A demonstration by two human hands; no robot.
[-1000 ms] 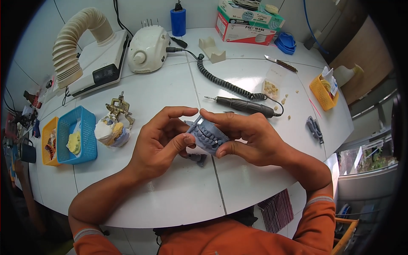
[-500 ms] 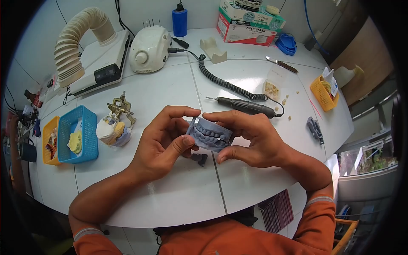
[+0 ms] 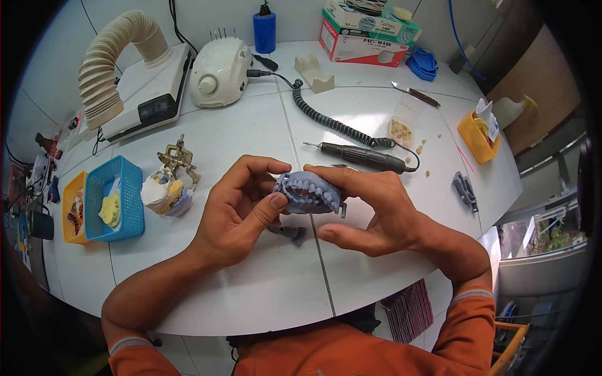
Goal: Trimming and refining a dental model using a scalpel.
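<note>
A blue-grey dental model (image 3: 310,195) with two rows of teeth is held up over the table; a gap shows between the rows at its left part. My left hand (image 3: 244,210) grips its left end between thumb and fingers. Along the model's top and right side rest the fingers of my right hand (image 3: 376,203), its thumb stretched out apart below; its other fingers are partly hidden. Under the model, a small dark grey piece (image 3: 297,234) lies on the table, partly covered by my left hand. Beyond the model lies a black rotary handpiece (image 3: 364,158) with a thin metal bit.
Left stand a plaster cast on a brass articulator (image 3: 175,156), a blue basket (image 3: 135,213) and a yellow basket (image 3: 75,238). Behind are a hose unit (image 3: 103,75), a white control box (image 3: 219,72) and stacked boxes (image 3: 364,47). Right are a knife (image 3: 415,94), another grey piece (image 3: 464,191) and an orange basket (image 3: 480,141).
The model has turned and tipped in my hands, and a gap between its tooth rows now shows. My right thumb has come off its lower edge. My left hand has hardly moved.
</note>
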